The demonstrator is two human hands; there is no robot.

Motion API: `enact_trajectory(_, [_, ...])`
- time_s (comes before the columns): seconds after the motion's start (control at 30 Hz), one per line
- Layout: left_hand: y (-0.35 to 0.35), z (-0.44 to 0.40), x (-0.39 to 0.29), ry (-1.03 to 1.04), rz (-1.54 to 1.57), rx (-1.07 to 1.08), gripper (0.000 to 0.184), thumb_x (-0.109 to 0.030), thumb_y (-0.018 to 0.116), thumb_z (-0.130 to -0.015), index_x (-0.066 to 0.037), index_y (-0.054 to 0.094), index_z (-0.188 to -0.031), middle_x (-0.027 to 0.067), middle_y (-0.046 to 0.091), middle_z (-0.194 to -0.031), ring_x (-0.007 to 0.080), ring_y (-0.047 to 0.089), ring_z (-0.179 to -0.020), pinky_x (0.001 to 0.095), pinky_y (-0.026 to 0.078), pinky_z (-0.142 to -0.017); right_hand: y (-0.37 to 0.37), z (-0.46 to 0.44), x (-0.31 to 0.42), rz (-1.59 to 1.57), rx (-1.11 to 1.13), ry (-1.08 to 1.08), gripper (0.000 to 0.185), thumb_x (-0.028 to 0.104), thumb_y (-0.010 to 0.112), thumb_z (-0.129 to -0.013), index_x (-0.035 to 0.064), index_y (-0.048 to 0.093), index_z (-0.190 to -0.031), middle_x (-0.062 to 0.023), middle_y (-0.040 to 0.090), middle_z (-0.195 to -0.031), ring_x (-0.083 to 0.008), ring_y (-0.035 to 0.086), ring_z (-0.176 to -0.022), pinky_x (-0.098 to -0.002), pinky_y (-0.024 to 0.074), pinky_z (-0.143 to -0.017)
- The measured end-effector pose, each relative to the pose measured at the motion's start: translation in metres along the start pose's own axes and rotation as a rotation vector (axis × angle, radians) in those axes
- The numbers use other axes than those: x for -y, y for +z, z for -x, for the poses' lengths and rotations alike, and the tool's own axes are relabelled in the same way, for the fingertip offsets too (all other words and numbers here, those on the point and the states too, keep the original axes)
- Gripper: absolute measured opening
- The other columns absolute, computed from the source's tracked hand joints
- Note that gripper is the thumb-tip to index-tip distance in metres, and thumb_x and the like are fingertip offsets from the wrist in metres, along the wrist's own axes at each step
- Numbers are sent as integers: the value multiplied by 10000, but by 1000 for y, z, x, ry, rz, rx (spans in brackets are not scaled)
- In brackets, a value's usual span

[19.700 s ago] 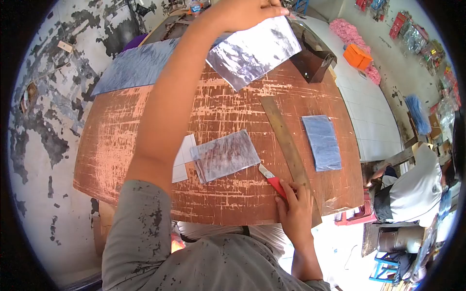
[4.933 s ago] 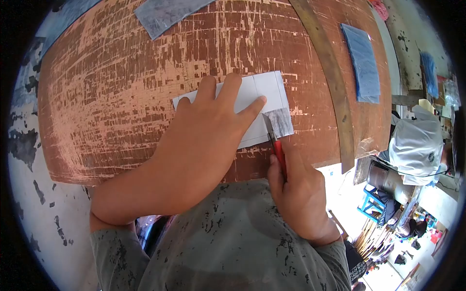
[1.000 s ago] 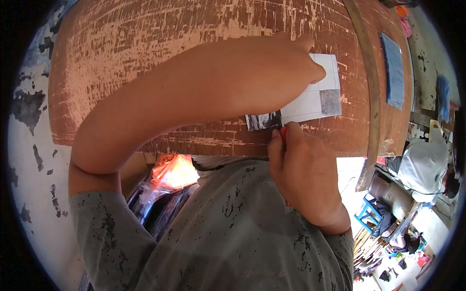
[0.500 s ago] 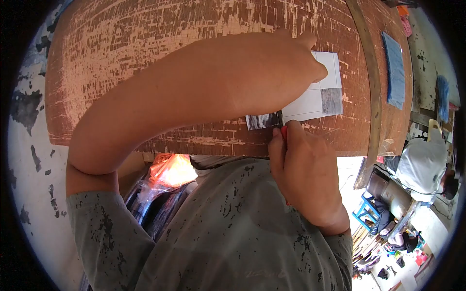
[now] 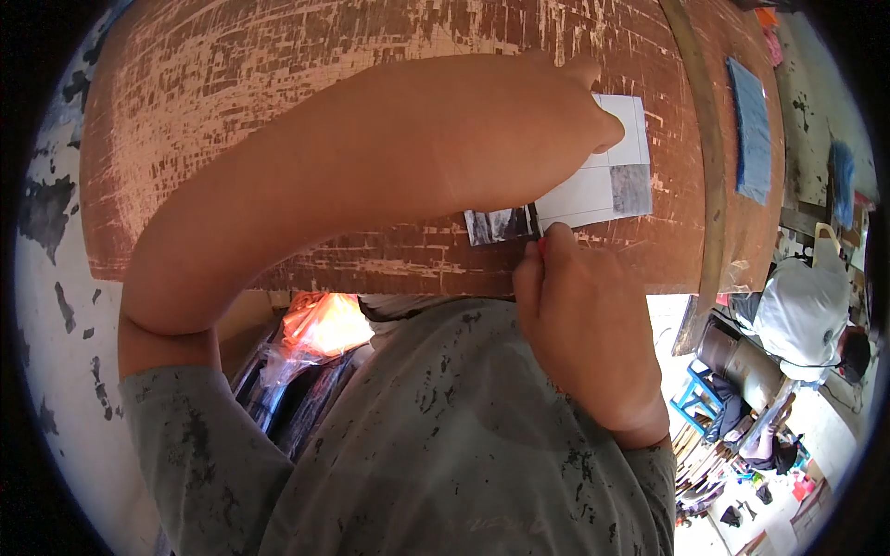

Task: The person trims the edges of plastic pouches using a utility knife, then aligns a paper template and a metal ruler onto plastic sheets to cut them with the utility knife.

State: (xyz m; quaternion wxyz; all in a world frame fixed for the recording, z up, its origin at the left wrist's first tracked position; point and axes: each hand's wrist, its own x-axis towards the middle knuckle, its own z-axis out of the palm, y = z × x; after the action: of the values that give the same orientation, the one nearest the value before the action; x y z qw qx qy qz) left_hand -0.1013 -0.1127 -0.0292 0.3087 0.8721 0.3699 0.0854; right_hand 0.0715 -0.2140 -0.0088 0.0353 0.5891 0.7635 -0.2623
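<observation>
My left arm reaches across the table, and my left hand [image 5: 570,116] bears down on a white sheet [image 5: 579,196] with ruled lines and a grey printed square. Its thumb is bent at the right side; most other fingers are hidden beneath the hand. A dark, narrow strip [image 5: 532,221] shows below the left wrist, beside a black-and-white printed piece [image 5: 499,227]. My right hand [image 5: 589,306] is closed near the table's front edge around a red-handled cutter [image 5: 542,246], mostly covered by the fingers. Its tip meets the lower end of the dark strip.
The brown tabletop [image 5: 232,111] is heavily scratched. A long wooden strip [image 5: 709,157] runs over it at the right, with a blue flat piece [image 5: 749,130] beyond. An orange plastic bag [image 5: 320,320] lies below the edge. A person in white [image 5: 802,310] and a blue stool [image 5: 695,398] are at right.
The right hand and the cutter stay at the lower end of the dark strip, with the fingers slightly shifted. The whole view has moved a little; the left hand keeps its place on the sheet.
</observation>
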Motion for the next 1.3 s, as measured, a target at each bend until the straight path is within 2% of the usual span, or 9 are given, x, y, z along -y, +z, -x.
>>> enact_trajectory(0.1, [0,0,-1,-9,4,-7,352,-57,583,-962,-106,670,-1300,200,603,-1336,385,655,-1215,428,548,-1003,2,1,-5,77,-5,-88,258,185,572,-1030,-32,590,-893,-248,669,-633,-436,710,-605,-516,579,-576])
enact_trajectory(0.5, [4,2,4,-20,-30,35,370,-27,612,-951,-90,674,-1310,186,599,-1367,370,670,-1225,410,578,-978,4,19,-6,99,53,-29,282,209,581,-1037,-7,585,-856,-240,654,-598,-438,703,-574,-523,574,-558])
enact_trajectory(0.6, [6,6,8,152,56,-186,391,-10,632,-934,-94,672,-1313,183,597,-1387,368,672,-1226,410,577,-980,1,22,-3,49,124,75,247,162,598,-1029,-17,574,-860,-252,637,-637,-461,668,-609,-546,535,-595])
enact_trajectory(0.7, [-1,4,2,31,-47,-10,370,-27,618,-951,-98,671,-1310,183,599,-1379,362,677,-1208,405,577,-971,4,26,-5,42,132,67,250,163,598,-1032,-21,571,-865,-247,641,-629,-455,671,-602,-542,534,-586])
enact_trajectory(0.8, [-2,1,-2,40,-4,-41,364,-40,600,-963,-102,665,-1317,183,601,-1373,363,678,-1197,409,573,-967,7,29,-7,21,125,70,242,161,603,-1026,-19,566,-869,-245,642,-627,-448,672,-599,-537,532,-579])
enact_trajectory(0.9, [-8,-3,-12,-120,-46,113,367,-48,581,-975,-106,659,-1328,182,597,-1379,367,674,-1204,421,568,-973,6,35,-9,16,137,70,228,154,608,-1017,-18,564,-874,-246,644,-629,-443,674,-598,-533,531,-574])
enact_trajectory(1.1, [-2,-2,-12,-79,-16,84,381,-37,565,-981,-108,651,-1345,179,584,-1403,382,648,-1246,437,552,-1005,11,39,-13,37,91,26,216,146,618,-1006,-24,570,-881,-249,658,-646,-442,675,-598,-529,535,-572])
enact_trajectory(1.2, [1,-1,-11,-203,121,105,400,-27,566,-977,-108,650,-1359,187,579,-1411,388,634,-1272,445,550,-1011,14,44,-16,41,89,28,222,151,634,-998,-13,574,-861,-246,656,-641,-441,672,-590,-528,536,-568])
enact_trajectory(1.3, [4,-2,-8,-64,-38,32,421,-3,558,-961,-104,658,-1357,185,575,-1421,383,630,-1285,448,557,-1007,8,44,-17,20,102,43,218,172,658,-990,12,582,-862,-235,666,-670,-447,673,-614,-526,529,-587])
